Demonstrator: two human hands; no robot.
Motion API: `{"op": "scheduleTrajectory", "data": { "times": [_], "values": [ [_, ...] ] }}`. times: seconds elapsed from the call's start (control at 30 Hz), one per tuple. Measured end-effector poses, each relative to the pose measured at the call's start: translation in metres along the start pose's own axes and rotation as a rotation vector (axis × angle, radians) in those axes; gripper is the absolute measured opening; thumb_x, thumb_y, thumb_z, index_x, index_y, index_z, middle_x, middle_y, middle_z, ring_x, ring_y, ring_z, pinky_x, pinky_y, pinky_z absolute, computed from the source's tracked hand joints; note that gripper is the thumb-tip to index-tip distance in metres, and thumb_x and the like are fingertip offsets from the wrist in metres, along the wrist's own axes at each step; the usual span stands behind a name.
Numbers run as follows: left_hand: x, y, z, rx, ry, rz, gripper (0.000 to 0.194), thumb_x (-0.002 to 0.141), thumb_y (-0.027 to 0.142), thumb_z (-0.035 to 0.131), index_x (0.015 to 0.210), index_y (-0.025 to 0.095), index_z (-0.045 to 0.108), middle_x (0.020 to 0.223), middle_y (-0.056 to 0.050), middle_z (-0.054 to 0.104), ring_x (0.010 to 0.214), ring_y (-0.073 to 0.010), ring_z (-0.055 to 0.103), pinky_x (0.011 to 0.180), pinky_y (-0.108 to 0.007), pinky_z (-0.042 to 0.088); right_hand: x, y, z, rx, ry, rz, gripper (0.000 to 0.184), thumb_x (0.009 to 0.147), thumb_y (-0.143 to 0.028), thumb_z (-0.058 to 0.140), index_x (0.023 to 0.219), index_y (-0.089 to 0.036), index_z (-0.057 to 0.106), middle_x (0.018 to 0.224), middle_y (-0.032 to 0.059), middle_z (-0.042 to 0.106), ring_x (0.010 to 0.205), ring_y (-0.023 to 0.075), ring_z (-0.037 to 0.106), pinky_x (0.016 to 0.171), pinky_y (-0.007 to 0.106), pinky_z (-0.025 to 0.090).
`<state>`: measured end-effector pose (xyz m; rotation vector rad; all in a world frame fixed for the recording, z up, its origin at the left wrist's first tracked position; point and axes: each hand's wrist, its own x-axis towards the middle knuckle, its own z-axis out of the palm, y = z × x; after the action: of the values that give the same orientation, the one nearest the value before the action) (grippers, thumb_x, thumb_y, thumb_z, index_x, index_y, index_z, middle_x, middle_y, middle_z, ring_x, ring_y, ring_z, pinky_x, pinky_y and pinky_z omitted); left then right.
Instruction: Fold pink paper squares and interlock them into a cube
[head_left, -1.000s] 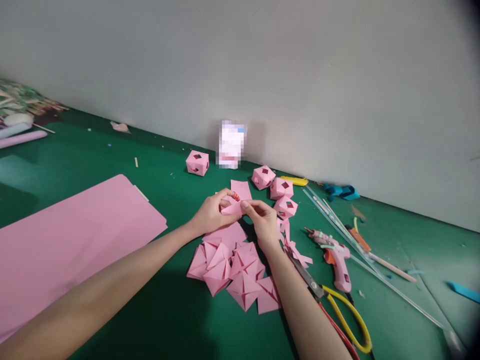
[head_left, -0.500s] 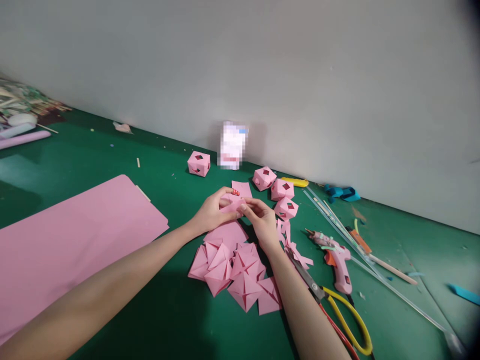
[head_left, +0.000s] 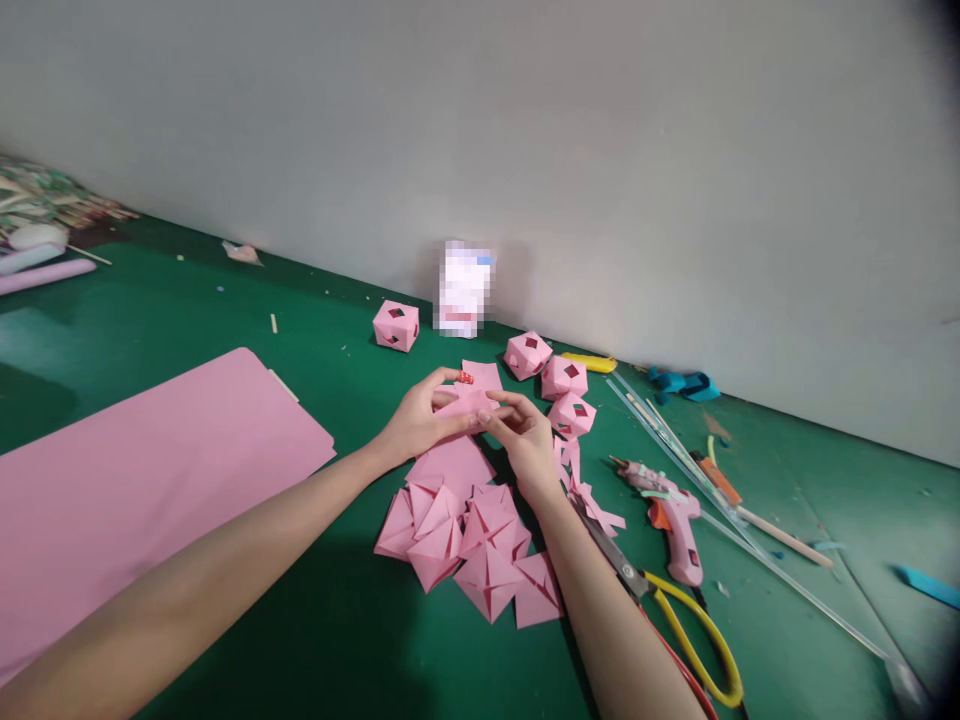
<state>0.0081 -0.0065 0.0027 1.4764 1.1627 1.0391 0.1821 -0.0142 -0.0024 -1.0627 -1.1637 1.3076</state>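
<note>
A small folded pink paper piece (head_left: 466, 402) is held between both hands, raised a little beyond the pile of folded squares (head_left: 487, 540). The left hand (head_left: 412, 422) is curled narrowly around the piece's left side, fingers over its far edge and thumb along its near edge. The right hand (head_left: 527, 445) has its thumb and fingers drawn close together at the piece's right end, the thumb meeting the near corner. A loose pink sheet (head_left: 453, 464) lies just beyond the pile, under the hands. Farther beyond the pile and to its right are three openwork paper shapes (head_left: 564, 379); a fourth openwork shape (head_left: 396, 327) stands beyond it and to its left. Right of the pile lie paper scraps (head_left: 592, 505), scissors (head_left: 628, 571) and a glue gun (head_left: 682, 530). Large pink sheets (head_left: 165, 460) lie to its left.
</note>
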Motion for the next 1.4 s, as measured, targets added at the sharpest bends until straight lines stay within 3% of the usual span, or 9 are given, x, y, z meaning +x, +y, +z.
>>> {"op": "scheduleTrajectory", "data": {
  "times": [0.17,0.37,0.5,0.67,0.83,1.03,1.1,1.2,1.4],
  "values": [
    [-0.0003,-0.0011,-0.0005,0.001,0.0,-0.001,0.058,0.072,0.042,0.078,0.12,0.019,0.056,0.075,-0.002,0.069,0.075,-0.0204,0.067,0.065,-0.029,0.05,0.0004,0.0013,-0.0011,0.005,0.005,0.002,0.033,0.07,-0.034,0.081,0.099,-0.023,0.07,0.071,-0.0017,0.071,0.071,0.0176,0.068,0.078,0.033,0.054],
    [0.0018,-0.0035,-0.0017,0.015,0.027,0.039,0.061,0.07,0.043,0.079,0.122,0.02,0.055,0.115,-0.011,0.069,0.118,-0.0303,0.062,0.09,-0.039,0.052,0.0013,0.0038,-0.0016,0.005,0.031,-0.018,0.034,0.074,-0.037,0.077,0.103,-0.022,0.07,0.08,0.0003,0.073,0.079,0.0174,0.068,0.082,0.033,0.053],
    [0.0026,-0.0034,-0.0021,0.04,0.02,0.031,0.059,0.071,0.038,0.079,0.122,0.02,0.055,0.116,-0.01,0.069,0.12,-0.0298,0.061,0.094,-0.04,0.051,0.0021,0.0041,-0.0024,0.011,0.078,-0.052,0.035,0.073,-0.034,0.078,0.104,-0.021,0.069,0.082,0.0013,0.071,0.079,0.0166,0.066,0.075,0.03,0.052],
    [0.0023,-0.0022,-0.0004,-0.02,0.091,0.001,0.055,0.072,0.035,0.078,0.12,0.021,0.056,0.121,-0.01,0.067,0.113,-0.0274,0.064,0.084,-0.035,0.055,0.0041,0.0033,-0.0048,0.017,0.158,-0.046,0.034,0.071,-0.034,0.078,0.1,-0.02,0.067,0.076,-0.0007,0.067,0.07,0.014,0.062,0.069,0.028,0.051],
    [0.0019,-0.0026,-0.001,-0.031,0.052,0.011,0.057,0.073,0.038,0.078,0.122,0.02,0.056,0.114,-0.011,0.07,0.112,-0.0282,0.065,0.087,-0.038,0.054,0.0042,0.0038,-0.0021,0.006,0.068,-0.037,0.039,0.072,-0.037,0.078,0.106,-0.021,0.064,0.085,0.0012,0.069,0.08,0.0162,0.065,0.071,0.028,0.051],
    [0.004,-0.0044,-0.0012,0.017,0.044,0.058,0.056,0.071,0.04,0.079,0.119,0.021,0.057,0.131,-0.012,0.062,0.12,-0.0293,0.061,0.094,-0.039,0.052,0.0025,0.0045,-0.0012,-0.008,0.042,-0.056,0.034,0.073,-0.034,0.076,0.103,-0.022,0.063,0.078,-0.0004,0.067,0.072,0.015,0.063,0.066,0.027,0.049],
    [0.0042,-0.0042,-0.0003,-0.034,0.08,0.028,0.059,0.069,0.039,0.081,0.12,0.02,0.057,0.124,-0.012,0.066,0.114,-0.0286,0.064,0.084,-0.035,0.055,0.0023,0.0036,-0.002,-0.016,0.055,-0.06,0.033,0.073,-0.033,0.075,0.102,-0.022,0.064,0.076,-0.0015,0.065,0.068,0.0135,0.06,0.063,0.026,0.048],
    [0.0033,-0.0019,0.0014,-0.155,0.101,-0.059,0.067,0.067,0.038,0.082,0.124,0.019,0.052,0.099,-0.008,0.072,0.088,-0.0231,0.071,0.067,-0.029,0.055,0.002,0.0018,-0.0027,-0.027,0.035,-0.043,0.033,0.073,-0.031,0.075,0.103,-0.022,0.064,0.073,-0.0032,0.063,0.065,0.0128,0.059,0.062,0.025,0.046],
    [0.0032,0.0002,0.002,-0.298,0.154,-0.106,0.072,0.067,0.036,0.082,0.127,0.02,0.047,0.074,0.002,0.069,0.058,-0.0133,0.063,0.051,-0.022,0.047,0.0004,-0.0005,-0.0019,-0.015,-0.013,-0.009,0.035,0.07,-0.03,0.077,0.101,-0.023,0.062,0.068,-0.0044,0.063,0.067,0.0145,0.062,0.067,0.027,0.049]
  ]
}}
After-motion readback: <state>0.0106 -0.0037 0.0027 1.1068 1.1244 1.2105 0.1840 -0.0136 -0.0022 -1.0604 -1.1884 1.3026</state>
